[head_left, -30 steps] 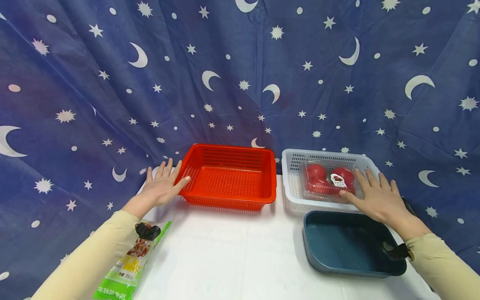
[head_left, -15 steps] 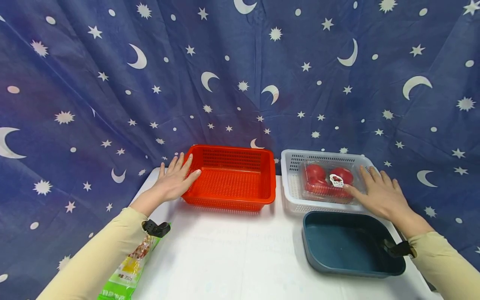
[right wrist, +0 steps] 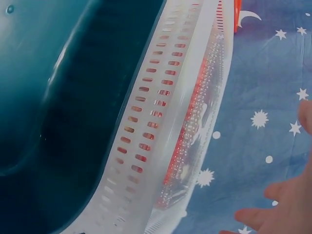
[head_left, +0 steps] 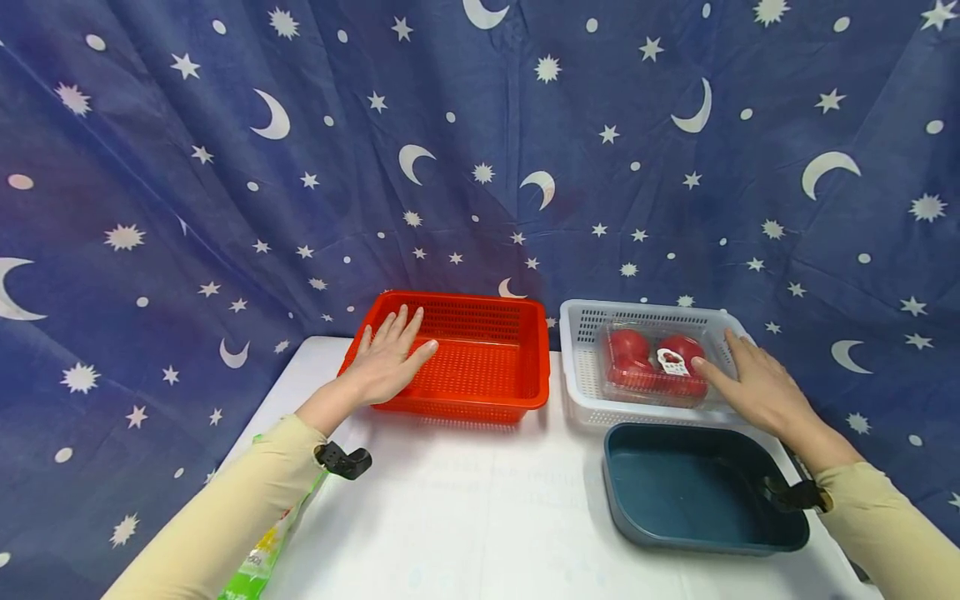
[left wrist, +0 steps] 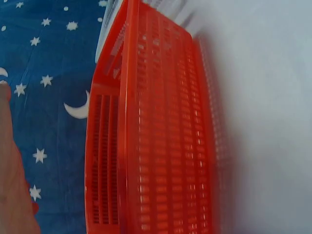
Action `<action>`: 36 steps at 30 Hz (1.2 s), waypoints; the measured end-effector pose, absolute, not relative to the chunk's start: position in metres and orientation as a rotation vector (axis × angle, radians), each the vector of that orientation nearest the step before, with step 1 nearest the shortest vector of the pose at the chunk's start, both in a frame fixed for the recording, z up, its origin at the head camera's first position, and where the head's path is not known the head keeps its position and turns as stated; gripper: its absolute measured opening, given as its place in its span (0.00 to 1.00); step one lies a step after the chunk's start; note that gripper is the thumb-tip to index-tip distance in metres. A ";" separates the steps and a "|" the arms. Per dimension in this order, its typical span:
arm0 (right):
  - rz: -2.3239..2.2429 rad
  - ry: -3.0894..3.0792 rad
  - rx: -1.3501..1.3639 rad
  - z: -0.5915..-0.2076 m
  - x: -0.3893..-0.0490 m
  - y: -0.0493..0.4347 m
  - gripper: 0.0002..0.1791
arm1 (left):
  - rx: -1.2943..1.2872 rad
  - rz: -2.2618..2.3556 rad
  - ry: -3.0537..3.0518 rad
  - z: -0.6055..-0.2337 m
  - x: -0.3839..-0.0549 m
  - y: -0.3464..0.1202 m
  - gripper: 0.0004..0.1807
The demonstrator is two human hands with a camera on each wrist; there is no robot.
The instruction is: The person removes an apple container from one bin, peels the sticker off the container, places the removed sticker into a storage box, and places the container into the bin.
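Observation:
My left hand (head_left: 386, 362) is spread over the left end of a red perforated plastic basket (head_left: 483, 367), its fingers straight and holding nothing. In the left wrist view the hand (left wrist: 14, 180) shows at the left edge, apart from the basket's rim (left wrist: 127, 122). On the right, my right hand (head_left: 761, 392) reaches over the right end of a white perforated basket (head_left: 579, 367), fingers extended. Inside that basket lies a clear plastic box (head_left: 660, 362) of round red fruit with a white label. The right wrist view shows the hand (right wrist: 287, 207) beside the white basket, with nothing held.
A dark teal plastic bin (head_left: 675, 492) stands in front of the white basket. At the left, a green food packet (head_left: 258, 558) lies partly hidden under my left sleeve. Everything stands on a white table (head_left: 450, 508), with a blue star-and-moon curtain (head_left: 480, 125) behind.
My left hand has moved right, from the red basket's left side to over its left end. My right hand has shifted slightly right, its fingers closer together. The baskets stay put.

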State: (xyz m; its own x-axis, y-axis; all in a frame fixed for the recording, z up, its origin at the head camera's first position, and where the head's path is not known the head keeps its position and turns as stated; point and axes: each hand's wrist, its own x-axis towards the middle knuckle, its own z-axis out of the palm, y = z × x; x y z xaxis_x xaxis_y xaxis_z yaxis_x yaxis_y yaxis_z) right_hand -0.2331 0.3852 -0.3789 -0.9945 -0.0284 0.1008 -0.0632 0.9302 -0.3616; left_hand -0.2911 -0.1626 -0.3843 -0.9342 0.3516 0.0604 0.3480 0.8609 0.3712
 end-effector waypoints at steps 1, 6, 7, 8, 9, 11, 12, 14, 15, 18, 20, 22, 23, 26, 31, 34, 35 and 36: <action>0.593 -2.991 0.068 -0.379 -0.234 0.385 0.54 | 0.581 0.608 3.022 -0.383 -0.289 -0.159 0.48; 0.711 -2.989 0.043 -0.379 -0.235 0.387 0.53 | 0.619 0.664 3.002 -0.379 -0.285 -0.140 0.46; 0.737 -2.988 0.039 -0.379 -0.236 0.388 0.53 | 0.626 0.669 2.999 -0.379 -0.284 -0.136 0.46; 0.758 -2.987 0.032 -0.379 -0.236 0.388 0.53 | 0.635 0.678 2.992 -0.379 -0.284 -0.133 0.46; 0.783 -2.987 0.028 -0.379 -0.236 0.389 0.53 | 0.646 0.682 2.989 -0.379 -0.284 -0.130 0.46; 0.828 -2.985 0.021 -0.379 -0.237 0.390 0.52 | 0.666 0.691 2.984 -0.379 -0.284 -0.124 0.46; 0.848 -2.984 0.019 -0.379 -0.237 0.391 0.52 | 0.674 0.696 2.980 -0.379 -0.284 -0.121 0.45; 0.886 -2.979 0.013 -0.379 -0.238 0.392 0.52 | 0.691 0.712 2.975 -0.379 -0.284 -0.115 0.45; 0.910 -2.974 0.015 -0.379 -0.238 0.392 0.52 | 0.695 0.717 2.973 -0.379 -0.284 -0.112 0.45; 0.972 -2.959 0.015 -0.378 -0.239 0.394 0.51 | 0.718 0.740 2.960 -0.379 -0.285 -0.102 0.45; 1.020 -2.954 0.008 -0.377 -0.240 0.395 0.51 | 0.733 0.753 2.951 -0.379 -0.285 -0.094 0.45; 1.052 -2.955 -0.007 -0.377 -0.241 0.395 0.51 | 0.754 0.768 2.941 -0.379 -0.285 -0.086 0.46; 1.065 -2.955 -0.017 -0.377 -0.241 0.396 0.51 | 0.763 0.781 2.933 -0.378 -0.284 -0.082 0.46; 1.110 -2.953 -0.049 -0.376 -0.241 0.396 0.51 | 0.794 0.820 2.914 -0.379 -0.284 -0.069 0.45; 1.221 -2.910 -0.095 -0.374 -0.241 0.397 0.52 | 0.840 0.918 2.872 -0.380 -0.284 -0.051 0.44; 1.261 -2.889 -0.104 -0.373 -0.242 0.398 0.52 | 0.858 0.975 2.848 -0.382 -0.284 -0.041 0.43; 1.267 -2.887 -0.106 -0.373 -0.242 0.399 0.52 | 0.864 0.994 2.843 -0.383 -0.284 -0.038 0.43; 1.270 -2.884 -0.107 -0.373 -0.242 0.399 0.52 | 0.869 1.011 2.837 -0.383 -0.284 -0.035 0.43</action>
State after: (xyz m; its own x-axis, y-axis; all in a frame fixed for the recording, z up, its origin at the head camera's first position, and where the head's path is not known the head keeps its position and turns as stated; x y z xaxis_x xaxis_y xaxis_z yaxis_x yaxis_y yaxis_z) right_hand -0.2417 0.3990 -0.3733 -0.9976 0.0574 -0.0382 0.0670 0.6734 -0.7362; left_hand -0.2836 -0.0352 -0.3835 -0.8463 0.5040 0.1724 0.4995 0.6382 0.5858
